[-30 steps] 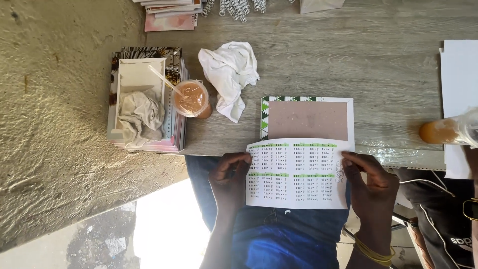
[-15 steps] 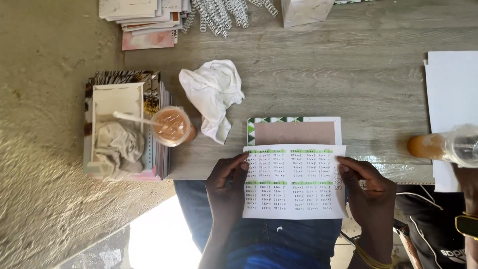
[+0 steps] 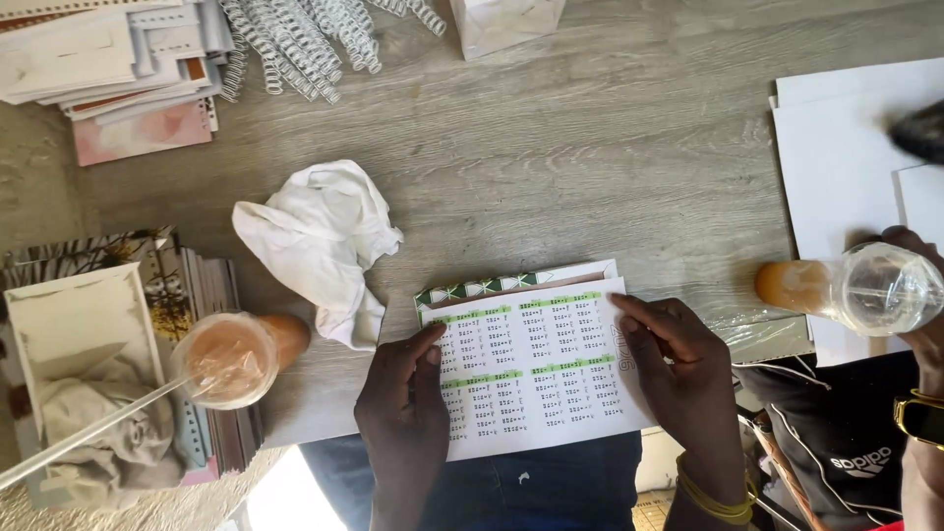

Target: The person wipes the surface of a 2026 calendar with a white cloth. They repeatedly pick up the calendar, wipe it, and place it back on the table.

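Two hands press flat on one printed sheet (image 3: 531, 369) of small green-headed tables: the left hand (image 3: 405, 411) lies open along its nine o'clock edge and the right hand (image 3: 678, 379) along its three o'clock edge, fingers spread, pinning rather than pinching it. The sheet sits at the near edge of the desk (image 3: 610, 167), squared over a patterned cover (image 3: 511, 283) whose green-and-white strip peeks out at twelve o'clock, so the laying-on looks done and the stack appears unbound. Spiral binding coils (image 3: 295, 39) wait at eleven o'clock, beyond a crumpled white cloth (image 3: 320, 241). At three o'clock another person's hand (image 3: 914, 295) holds a clear bottle (image 3: 846, 290), partly cut off; the print is too small to read.
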